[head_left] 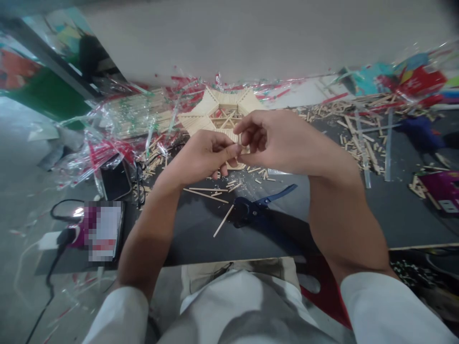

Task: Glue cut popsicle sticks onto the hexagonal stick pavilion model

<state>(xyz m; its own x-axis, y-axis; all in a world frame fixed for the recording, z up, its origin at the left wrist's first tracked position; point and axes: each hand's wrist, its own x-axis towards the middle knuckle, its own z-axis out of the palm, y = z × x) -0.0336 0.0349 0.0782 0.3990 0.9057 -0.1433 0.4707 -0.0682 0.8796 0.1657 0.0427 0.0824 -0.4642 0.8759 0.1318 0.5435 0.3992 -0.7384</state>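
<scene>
My left hand [205, 156] and my right hand [275, 138] meet above a dark board [201, 239]. Both are closed in a pinch, fingertips touching at a small thin piece I cannot make out. Just behind them lies a star-shaped model of pale wooden sticks [219, 114], partly hidden by my fingers. Blue-handled scissors [258, 206] lie on the board below my hands, with a loose wooden stick [223, 221] beside them.
Cut stick pieces [358, 138] litter the board. Crumpled clear plastic wrap with red print [118, 129] is heaped at the left. A dark phone [115, 180] and a cable [57, 239] lie at left. Coloured packaging [419, 79] and a magenta box [442, 188] sit at right.
</scene>
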